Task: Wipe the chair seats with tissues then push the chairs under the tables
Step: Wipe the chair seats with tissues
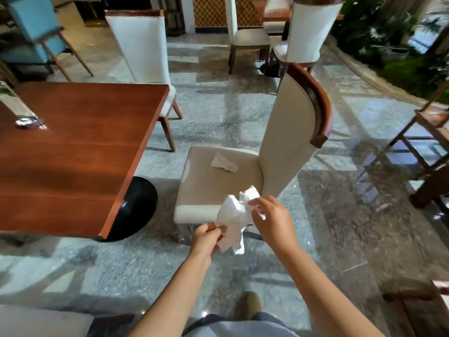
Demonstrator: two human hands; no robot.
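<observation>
A cream chair [286, 132] with a wood-trimmed high back stands pulled out to the right of a red-brown wooden table [80, 132]. On its beige seat [209, 183] lies one crumpled white tissue [224, 163]. Above the seat's front edge, both hands hold a second white tissue [234, 220]. My left hand [206, 237] pinches its lower end. My right hand [272, 215] grips its upper right part. The tissue hangs bunched between them.
A second cream chair [145, 52] stands at the table's far side. More chairs [301, 32] are further back, a blue chair [36, 27] at the far left. A wooden rack [427, 147] stands right. A glass item [24, 121] rests on the table. The floor is polished marble.
</observation>
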